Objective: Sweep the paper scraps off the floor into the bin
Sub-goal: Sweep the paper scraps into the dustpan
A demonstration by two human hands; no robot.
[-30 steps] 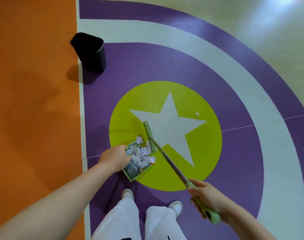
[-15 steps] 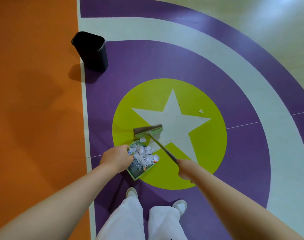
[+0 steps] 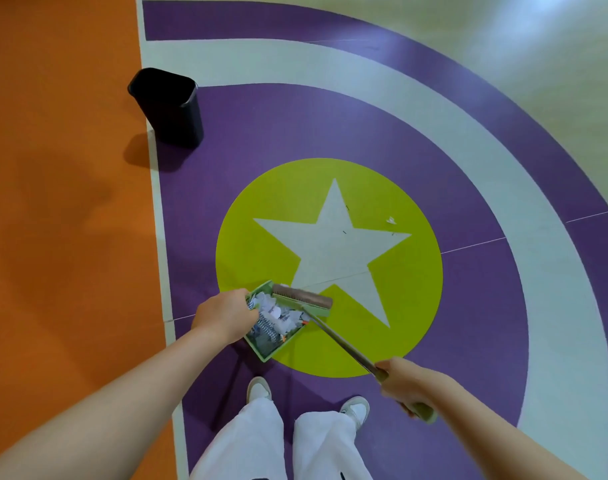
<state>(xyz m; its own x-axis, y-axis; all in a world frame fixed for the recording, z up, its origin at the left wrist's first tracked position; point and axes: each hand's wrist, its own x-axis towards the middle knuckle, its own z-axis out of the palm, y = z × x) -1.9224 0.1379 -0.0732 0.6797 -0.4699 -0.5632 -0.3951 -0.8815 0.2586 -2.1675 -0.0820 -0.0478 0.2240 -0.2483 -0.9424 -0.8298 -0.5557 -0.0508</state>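
Observation:
My left hand [image 3: 226,315] grips a green dustpan [image 3: 266,349] that holds several white paper scraps [image 3: 278,315]. My right hand [image 3: 404,382] is closed around the green handle of a long broom [image 3: 344,339]. The broom's brush head [image 3: 302,299] lies across the far open edge of the dustpan, over the scraps. A black bin [image 3: 169,105] stands upright on the floor at the upper left, well apart from the dustpan. One small white scrap [image 3: 392,221] lies on the green circle to the right of the star.
The floor carries a green circle with a white star [image 3: 333,244], purple and white rings, and an orange area [image 3: 60,202] on the left. My white trousers and shoes [image 3: 259,389] show at the bottom. Two tiny dark specks lie on the star.
The brush head has swung round and come back onto the dustpan's open edge. My right hand has slid back towards the handle's end. The view has shifted slightly.

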